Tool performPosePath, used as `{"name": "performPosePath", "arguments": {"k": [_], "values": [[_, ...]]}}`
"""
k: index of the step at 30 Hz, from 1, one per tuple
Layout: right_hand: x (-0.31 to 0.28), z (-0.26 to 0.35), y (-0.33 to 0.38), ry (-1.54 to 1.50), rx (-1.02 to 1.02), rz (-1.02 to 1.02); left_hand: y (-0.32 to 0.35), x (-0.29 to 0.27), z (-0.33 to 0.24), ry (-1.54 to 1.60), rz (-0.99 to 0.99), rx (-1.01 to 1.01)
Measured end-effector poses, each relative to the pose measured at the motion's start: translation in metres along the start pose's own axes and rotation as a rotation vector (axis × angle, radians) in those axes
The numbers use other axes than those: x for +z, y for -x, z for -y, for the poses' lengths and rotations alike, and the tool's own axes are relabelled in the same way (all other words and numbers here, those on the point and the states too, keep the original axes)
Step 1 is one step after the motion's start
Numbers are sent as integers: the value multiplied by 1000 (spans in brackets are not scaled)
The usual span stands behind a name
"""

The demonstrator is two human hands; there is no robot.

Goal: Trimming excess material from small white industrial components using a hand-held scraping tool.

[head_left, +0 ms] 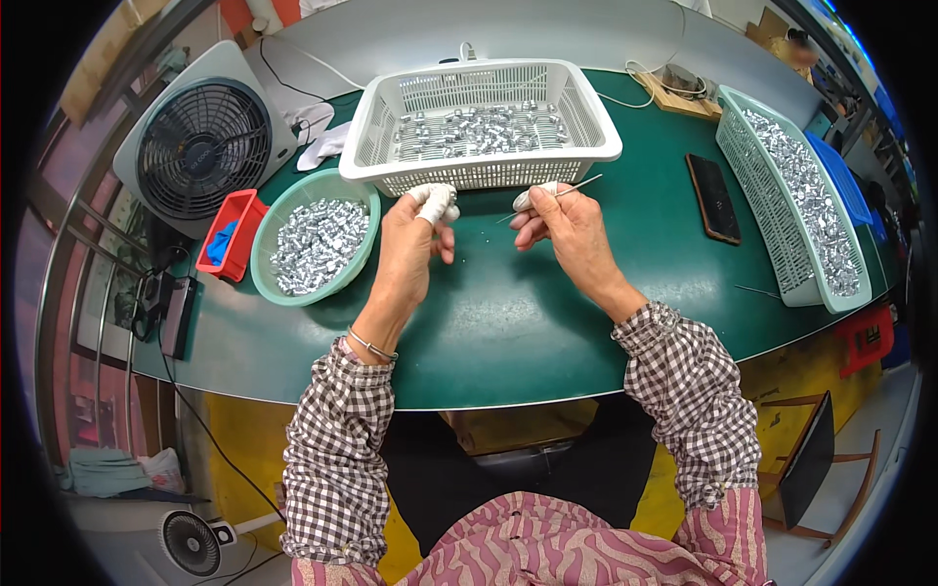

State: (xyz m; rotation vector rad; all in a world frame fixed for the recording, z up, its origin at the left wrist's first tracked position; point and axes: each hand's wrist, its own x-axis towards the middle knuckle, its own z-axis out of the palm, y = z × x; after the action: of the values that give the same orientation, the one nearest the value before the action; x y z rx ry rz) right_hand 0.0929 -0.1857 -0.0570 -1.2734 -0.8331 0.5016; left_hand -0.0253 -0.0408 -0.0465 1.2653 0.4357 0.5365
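Note:
My left hand [410,239], with white wraps on thumb and finger, is closed in a pinch on a small silver metal part, mostly hidden by the fingertips. Across from it, my right hand [567,230], also with a white finger wrap, grips a thin metal rod [588,183] whose slim tip points toward the left hand. Tip and part are apart. Behind both hands stands a white slotted basket [489,176] with a layer of small silver parts [479,129]. A pale green bowl [366,244] heaped with similar parts [318,244] sits left of my left hand.
A long pale green basket [772,230] full of silver parts lies at the right, near a black phone [713,198]. Another thin rod [757,291] rests near the right edge. At left stand a box fan [203,146] and red bin [220,262]. Cables and a wooden board [674,96] lie behind.

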Motion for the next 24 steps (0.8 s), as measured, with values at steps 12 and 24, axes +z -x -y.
{"name": "performPosePath", "arguments": {"k": [12, 24], "values": [[0, -5, -4, 112, -35, -60, 1, -12, 5, -1280, -69, 539], [1, -4, -2, 242, -73, -70, -13, 19, -17, -972, -127, 822]]}}
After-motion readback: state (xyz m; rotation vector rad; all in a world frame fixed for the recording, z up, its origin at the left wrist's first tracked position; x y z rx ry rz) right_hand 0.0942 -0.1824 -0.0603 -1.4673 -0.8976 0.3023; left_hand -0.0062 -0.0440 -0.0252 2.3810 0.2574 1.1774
